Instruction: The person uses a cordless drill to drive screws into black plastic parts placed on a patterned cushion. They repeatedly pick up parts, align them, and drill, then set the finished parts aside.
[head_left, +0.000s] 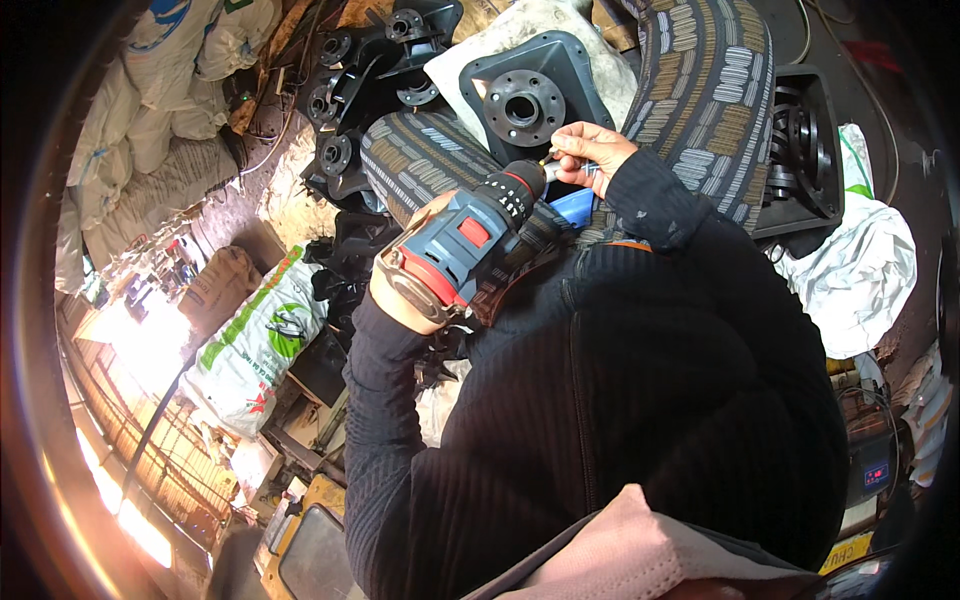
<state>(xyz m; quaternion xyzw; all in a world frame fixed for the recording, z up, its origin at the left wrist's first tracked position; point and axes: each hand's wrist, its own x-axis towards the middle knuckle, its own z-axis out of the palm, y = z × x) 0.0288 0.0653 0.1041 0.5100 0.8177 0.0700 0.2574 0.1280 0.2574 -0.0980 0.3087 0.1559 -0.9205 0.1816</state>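
Observation:
My left hand (402, 298) is wrapped round a blue-grey and red cordless drill (452, 243), whose chuck points up and to the right. At the tip of the chuck, my right hand (596, 157) pinches a small brass-coloured piece (546, 162); whether it is a drill bit or a fastener is too small to tell. Just beyond my hands lies a black metal part with a square plate (574, 72) and a round, holed flange. It rests on a white sack (610, 52) between my legs in patterned trousers (700, 90). A blue object (573, 209) shows beneath my right hand.
Several similar black flanged parts (337, 154) are piled to the left. On the right, a dark bin (824, 150) holds black ring-shaped parts, with a crumpled white sack (850, 275) beside it. Filled white sacks (150, 100) and a green-printed sack (262, 340) stand at the left.

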